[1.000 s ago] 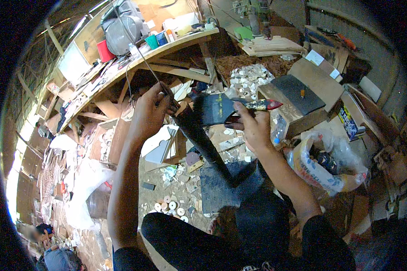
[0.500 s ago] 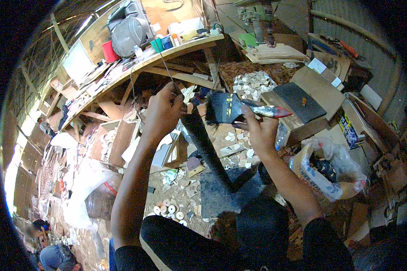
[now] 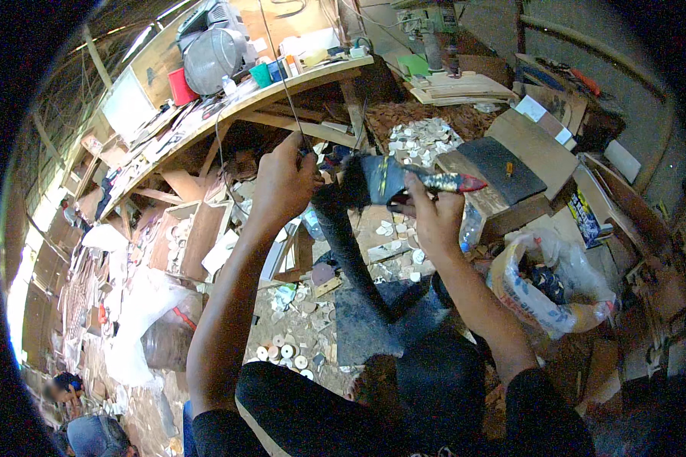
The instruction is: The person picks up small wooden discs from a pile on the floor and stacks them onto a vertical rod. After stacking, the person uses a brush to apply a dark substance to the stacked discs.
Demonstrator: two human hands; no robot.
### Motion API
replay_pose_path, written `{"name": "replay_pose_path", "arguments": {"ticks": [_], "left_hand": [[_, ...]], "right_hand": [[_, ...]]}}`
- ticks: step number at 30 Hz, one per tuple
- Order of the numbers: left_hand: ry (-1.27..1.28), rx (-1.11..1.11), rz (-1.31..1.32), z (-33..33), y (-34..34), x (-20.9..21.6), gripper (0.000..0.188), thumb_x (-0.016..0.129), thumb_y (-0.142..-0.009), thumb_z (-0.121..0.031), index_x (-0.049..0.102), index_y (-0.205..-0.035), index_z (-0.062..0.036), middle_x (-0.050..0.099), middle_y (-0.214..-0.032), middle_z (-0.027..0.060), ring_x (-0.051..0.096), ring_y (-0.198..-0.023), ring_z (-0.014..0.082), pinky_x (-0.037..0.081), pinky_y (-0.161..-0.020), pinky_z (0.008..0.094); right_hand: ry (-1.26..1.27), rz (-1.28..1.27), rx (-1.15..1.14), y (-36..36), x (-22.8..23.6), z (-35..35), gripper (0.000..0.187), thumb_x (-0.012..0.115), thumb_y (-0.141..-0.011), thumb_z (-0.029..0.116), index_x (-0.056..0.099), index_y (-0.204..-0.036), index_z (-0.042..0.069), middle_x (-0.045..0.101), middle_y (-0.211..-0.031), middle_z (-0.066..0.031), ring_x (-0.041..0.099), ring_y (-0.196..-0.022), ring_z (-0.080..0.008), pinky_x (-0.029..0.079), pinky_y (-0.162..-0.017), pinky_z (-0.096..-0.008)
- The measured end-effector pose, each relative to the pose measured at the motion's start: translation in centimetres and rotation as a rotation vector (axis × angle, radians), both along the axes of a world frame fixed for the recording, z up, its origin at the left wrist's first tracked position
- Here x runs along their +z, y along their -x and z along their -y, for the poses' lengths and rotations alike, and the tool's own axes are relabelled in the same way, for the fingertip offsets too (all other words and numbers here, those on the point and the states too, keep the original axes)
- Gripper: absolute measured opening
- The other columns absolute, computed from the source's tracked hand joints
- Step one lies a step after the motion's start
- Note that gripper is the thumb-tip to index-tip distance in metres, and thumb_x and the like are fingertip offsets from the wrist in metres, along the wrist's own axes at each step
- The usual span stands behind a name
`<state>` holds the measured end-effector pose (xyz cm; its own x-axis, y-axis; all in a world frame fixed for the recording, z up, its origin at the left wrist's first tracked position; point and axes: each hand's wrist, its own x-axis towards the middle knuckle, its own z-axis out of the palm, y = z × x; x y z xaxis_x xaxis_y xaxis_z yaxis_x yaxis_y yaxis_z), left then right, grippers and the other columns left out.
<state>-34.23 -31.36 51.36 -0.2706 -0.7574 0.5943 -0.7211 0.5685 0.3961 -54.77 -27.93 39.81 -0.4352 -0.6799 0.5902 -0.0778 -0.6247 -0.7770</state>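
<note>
My left hand (image 3: 283,183) is raised and closed, its fingers pinched where a thin dark cord (image 3: 288,87) comes down from above. Just under those fingers, a long black tube-like piece (image 3: 351,255) slopes down toward a dark flat sheet (image 3: 366,335); whether the hand also grips this piece is hidden. In my right hand (image 3: 438,217) is a wide paintbrush (image 3: 381,180) with dark bristles and a worn handle tipped red. The brush lies sideways, bristles pointing left, close beside the black piece and the left hand. Whether they touch is unclear from blur.
A curved wooden bench (image 3: 312,78) with cups and a round grey machine (image 3: 212,62) stands ahead. Pale offcuts (image 3: 427,143) lie piled beyond my hands. To the right are a wooden box (image 3: 495,209) and an open plastic sack (image 3: 526,286). Another person (image 3: 95,434) is at lower left.
The brush has shifted slightly left, its bristles now closer to my left hand and the black piece. That piece looks more bent near its top. The left hand has moved up a little.
</note>
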Motion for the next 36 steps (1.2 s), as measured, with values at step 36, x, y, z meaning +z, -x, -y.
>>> {"name": "replay_pose_path", "arguments": {"ticks": [36], "left_hand": [[0.008, 0.020, 0.065, 0.3, -0.4, 0.7, 0.021, 0.061, -0.082, -0.017, 0.062, -0.091, 0.0021, 0.066, -0.082, 0.0215, 0.066, -0.080, 0.0367, 0.050, -0.073, 0.0426]], "right_hand": [[-0.165, 0.332, 0.258, -0.4, -3.9, -2.2, 0.023, 0.062, -0.088, 0.008, 0.055, -0.108, 0.001, 0.063, -0.093, -0.0072, 0.065, -0.073, -0.0159, 0.060, -0.056, -0.0317]]}}
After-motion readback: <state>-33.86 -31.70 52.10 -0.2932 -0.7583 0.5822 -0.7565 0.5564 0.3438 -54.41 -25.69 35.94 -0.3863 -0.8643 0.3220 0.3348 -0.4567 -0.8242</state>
